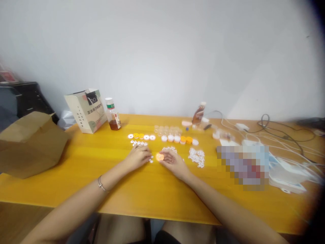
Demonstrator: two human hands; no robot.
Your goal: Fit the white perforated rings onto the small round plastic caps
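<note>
Between the thumb and fingers of my right hand (175,164) is a round orange cap (159,156), held just above the table. My left hand (138,157) is beside it, fingers bent together next to a few small white pieces (151,159); whatever they pinch is too small to make out. Behind the left hand runs a row of white and yellow ring-shaped caps (141,136), with small white parts (137,143) in front. A second row of white and orange caps (177,139) stands beyond my right hand. White flat pieces (196,156) lie in a pile to its right.
Clear cups (169,130) stand behind the caps. A paper gift bag (87,110), a bottle of dark liquid (113,115) and a brown paper bag (30,145) are at left. Another bottle (198,114), cables (274,132) and a white power strip (286,176) occupy the right.
</note>
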